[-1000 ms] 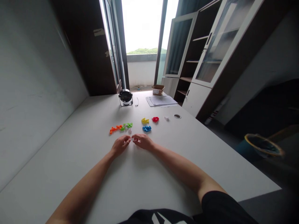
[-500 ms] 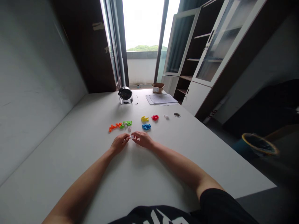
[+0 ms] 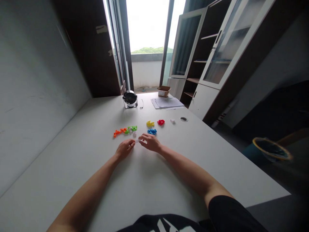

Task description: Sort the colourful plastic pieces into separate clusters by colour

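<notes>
On the white desk (image 3: 183,174), my left hand (image 3: 124,149) pinches a small white plastic piece (image 3: 137,140) at one end. My right hand (image 3: 151,142) is curled just beside it; can't tell if touching. Piece looks light, stiff, slippery; best held by its ends. Blue plastic piece (image 3: 152,131) lies at 1 o'clock.

An office from where I sit, long white desk (image 3: 154,174), cable grommet (image 3: 183,119), stacked papers (image 3: 167,102), small fan (image 3: 129,99), glass-fronted cabinet (image 3: 217,48), wastebasket (image 3: 271,149), glass balcony door (image 3: 147,38)
</notes>
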A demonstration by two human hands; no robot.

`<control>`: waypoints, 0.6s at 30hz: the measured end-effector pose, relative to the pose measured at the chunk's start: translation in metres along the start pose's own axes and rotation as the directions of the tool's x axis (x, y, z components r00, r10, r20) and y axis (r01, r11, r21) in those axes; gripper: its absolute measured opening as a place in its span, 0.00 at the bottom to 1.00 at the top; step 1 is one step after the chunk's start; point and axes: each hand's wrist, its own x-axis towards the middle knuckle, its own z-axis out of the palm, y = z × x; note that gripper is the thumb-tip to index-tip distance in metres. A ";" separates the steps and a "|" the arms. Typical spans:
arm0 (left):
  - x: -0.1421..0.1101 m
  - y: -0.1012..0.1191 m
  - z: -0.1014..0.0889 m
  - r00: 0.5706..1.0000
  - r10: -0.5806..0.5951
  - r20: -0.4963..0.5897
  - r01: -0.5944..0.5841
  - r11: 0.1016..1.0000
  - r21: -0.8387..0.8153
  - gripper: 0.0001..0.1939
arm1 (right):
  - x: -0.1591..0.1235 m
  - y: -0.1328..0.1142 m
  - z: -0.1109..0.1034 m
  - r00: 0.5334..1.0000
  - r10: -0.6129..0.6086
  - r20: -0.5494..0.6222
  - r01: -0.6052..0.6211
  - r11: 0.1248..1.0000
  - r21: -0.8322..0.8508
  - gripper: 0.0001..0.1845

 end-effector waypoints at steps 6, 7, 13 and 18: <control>0.000 -0.002 0.004 1.000 -0.020 0.000 0.020 1.000 0.000 0.13 | 0.003 0.071 -0.051 0.852 0.336 -0.401 -0.356 0.934 0.027 0.12; 0.001 -0.002 0.004 1.000 -0.019 0.003 0.019 1.000 -0.005 0.13 | -0.002 0.087 -0.060 0.794 0.405 -0.453 -0.446 0.895 0.018 0.13; 0.002 -0.002 0.005 1.000 0.002 0.015 -0.002 1.000 -0.027 0.11 | -0.050 0.161 -0.093 0.489 0.755 -0.436 -0.851 0.523 -0.049 0.11; 0.001 -0.001 0.005 1.000 0.009 0.013 -0.009 1.000 -0.012 0.10 | -0.063 0.179 -0.086 0.380 0.820 -0.428 -0.922 0.374 -0.101 0.11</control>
